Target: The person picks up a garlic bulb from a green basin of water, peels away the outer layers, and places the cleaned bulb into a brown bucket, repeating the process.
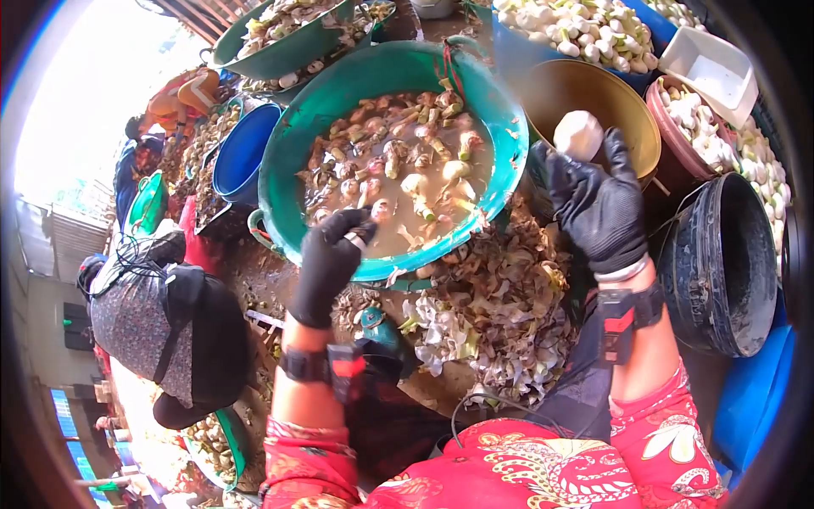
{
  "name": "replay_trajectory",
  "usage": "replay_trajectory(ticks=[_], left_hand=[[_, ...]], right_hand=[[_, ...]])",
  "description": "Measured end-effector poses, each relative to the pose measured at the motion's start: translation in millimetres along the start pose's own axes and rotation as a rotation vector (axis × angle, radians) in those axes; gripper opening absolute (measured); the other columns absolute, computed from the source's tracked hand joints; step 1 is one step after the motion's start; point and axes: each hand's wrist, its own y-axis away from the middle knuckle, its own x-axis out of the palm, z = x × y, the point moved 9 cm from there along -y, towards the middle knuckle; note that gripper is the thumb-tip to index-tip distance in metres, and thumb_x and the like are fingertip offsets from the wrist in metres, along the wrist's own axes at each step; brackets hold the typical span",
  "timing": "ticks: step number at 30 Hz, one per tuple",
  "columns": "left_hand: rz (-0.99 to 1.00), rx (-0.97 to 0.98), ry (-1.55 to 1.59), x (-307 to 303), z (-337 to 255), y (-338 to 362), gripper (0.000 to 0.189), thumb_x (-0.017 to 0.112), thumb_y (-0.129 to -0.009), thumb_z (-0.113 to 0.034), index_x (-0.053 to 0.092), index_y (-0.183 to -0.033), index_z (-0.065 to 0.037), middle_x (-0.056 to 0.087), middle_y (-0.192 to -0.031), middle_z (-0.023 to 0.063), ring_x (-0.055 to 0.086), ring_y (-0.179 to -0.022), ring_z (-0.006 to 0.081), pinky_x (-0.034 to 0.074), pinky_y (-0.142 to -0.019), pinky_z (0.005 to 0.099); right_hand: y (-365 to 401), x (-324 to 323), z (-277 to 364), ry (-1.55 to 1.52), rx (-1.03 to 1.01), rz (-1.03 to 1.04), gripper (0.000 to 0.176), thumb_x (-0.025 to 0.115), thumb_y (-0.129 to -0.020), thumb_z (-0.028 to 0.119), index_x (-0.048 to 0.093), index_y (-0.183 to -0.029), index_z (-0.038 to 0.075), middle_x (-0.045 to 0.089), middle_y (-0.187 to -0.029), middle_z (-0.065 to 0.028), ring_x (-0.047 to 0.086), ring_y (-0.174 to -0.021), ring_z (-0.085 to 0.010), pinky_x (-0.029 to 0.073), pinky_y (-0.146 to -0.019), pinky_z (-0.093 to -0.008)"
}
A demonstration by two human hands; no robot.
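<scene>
My left hand (333,259), in a black glove, is closed over the near left rim of a large green basin (280,161). A small pale piece shows at its fingers; what it is cannot be made out. Brownish water and several unpeeled bulbs (415,185) fill the basin. On the right, my right hand (598,199), also gloved in black, has its fingers spread. Just beyond its fingertips is a peeled white bulb (578,136), seen against the inside of a yellow-brown bucket (632,110); no finger is clearly closed around it.
Peelings (509,314) lie in a heap below the basin. A black bucket (708,263) stands at right, near a white container (712,72) and tubs of peeled bulbs (585,34). A person (170,322) sits at left by a blue tub (246,153); others are farther back.
</scene>
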Motion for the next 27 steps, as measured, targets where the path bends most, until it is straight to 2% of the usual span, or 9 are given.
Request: replay_trajectory(ticks=[2,4,6,10,14,15,18,21,27], left_hand=[[0.073,0.241,-0.54,-13,5,-22,0.024,0.067,-0.074,-0.017,0.068,-0.094,-0.003,0.066,-0.082,0.0163,0.065,-0.076,0.0287,0.05,-0.072,0.0359],[0.341,0.179,-0.898,6,44,-42,0.03,0.067,-0.071,-0.021,0.068,-0.097,-0.008,0.066,-0.088,0.016,0.063,-0.083,0.0328,0.049,-0.076,0.0403],[0.469,0.104,-0.94,22,59,-49,0.039,0.067,-0.068,-0.022,0.066,-0.106,-0.013,0.065,-0.096,0.0155,0.062,-0.09,0.0319,0.049,-0.079,0.0418],[0.571,0.225,-1.139,49,99,-64,0.052,0.068,-0.066,-0.023,0.06,-0.116,-0.015,0.065,-0.094,0.0168,0.063,-0.083,0.0343,0.051,-0.076,0.0411],[0.468,0.059,-1.164,30,119,-81,0.024,0.065,-0.07,-0.02,0.068,-0.092,-0.009,0.067,-0.083,0.0118,0.064,-0.076,0.0318,0.051,-0.069,0.0406],[0.428,0.245,-1.053,27,93,-77,0.014,0.062,-0.073,-0.015,0.068,-0.082,-0.007,0.066,-0.076,0.0126,0.064,-0.07,0.0302,0.051,-0.064,0.0397],[0.219,-0.105,-0.051,0,56,-54,0.016,0.059,-0.08,-0.008,0.067,-0.092,-0.003,0.066,-0.075,0.0059,0.06,-0.064,0.015,0.049,-0.06,0.0295],[0.259,-0.219,0.466,26,-8,-6,0.024,0.057,-0.08,-0.003,0.062,-0.103,0.003,0.062,-0.08,0.0017,0.054,-0.068,0.0061,0.046,-0.066,0.0222],[0.184,-0.203,0.782,55,-47,49,0.035,0.057,-0.083,-0.007,0.056,-0.116,0.003,0.061,-0.085,0.0042,0.059,-0.078,0.0114,0.049,-0.074,0.0255]], right_hand=[[-3,-1,-12,0.049,0.164,0.107,0.047,0.046,-0.094,0.039,0.049,-0.116,-0.003,0.06,-0.105,-0.0191,0.059,-0.101,-0.0319,0.054,-0.083,-0.0412],[6,-17,-36,0.341,0.091,-0.033,0.043,0.044,-0.095,0.035,0.05,-0.116,-0.002,0.061,-0.104,-0.0189,0.061,-0.097,-0.0288,0.053,-0.084,-0.0405],[11,-34,-56,0.508,0.169,-0.146,0.036,0.042,-0.095,0.025,0.05,-0.118,-0.002,0.061,-0.104,-0.0178,0.062,-0.095,-0.0269,0.05,-0.085,-0.0403],[8,-31,-60,0.624,0.089,-0.008,0.037,0.043,-0.095,0.024,0.048,-0.121,-0.002,0.061,-0.105,-0.0181,0.062,-0.094,-0.027,0.05,-0.085,-0.0401],[7,-29,-60,0.665,0.096,-0.011,0.036,0.047,-0.094,0.02,0.048,-0.12,-0.003,0.061,-0.104,-0.0171,0.063,-0.093,-0.0263,0.051,-0.084,-0.0387],[6,-28,-61,0.662,0.095,-0.011,0.036,0.047,-0.094,0.02,0.048,-0.12,-0.003,0.061,-0.104,-0.0171,0.063,-0.093,-0.0263,0.051,-0.084,-0.0387],[5,-30,-87,0.736,0.25,-0.061,0.036,0.051,-0.091,0.014,0.045,-0.123,-0.003,0.06,-0.101,-0.0143,0.063,-0.093,-0.0246,0.052,-0.081,-0.0358],[14,-16,-129,0.822,0.368,0.076,0.053,0.057,-0.086,0.003,0.034,-0.133,-0.001,0.06,-0.099,-0.0094,0.061,-0.093,-0.0193,0.051,-0.079,-0.029],[19,-13,-138,1.015,0.164,0.14,0.054,0.065,-0.08,-0.001,0.043,-0.13,-0.001,0.058,-0.111,-0.0064,0.056,-0.097,-0.0101,0.047,-0.086,-0.0256]])
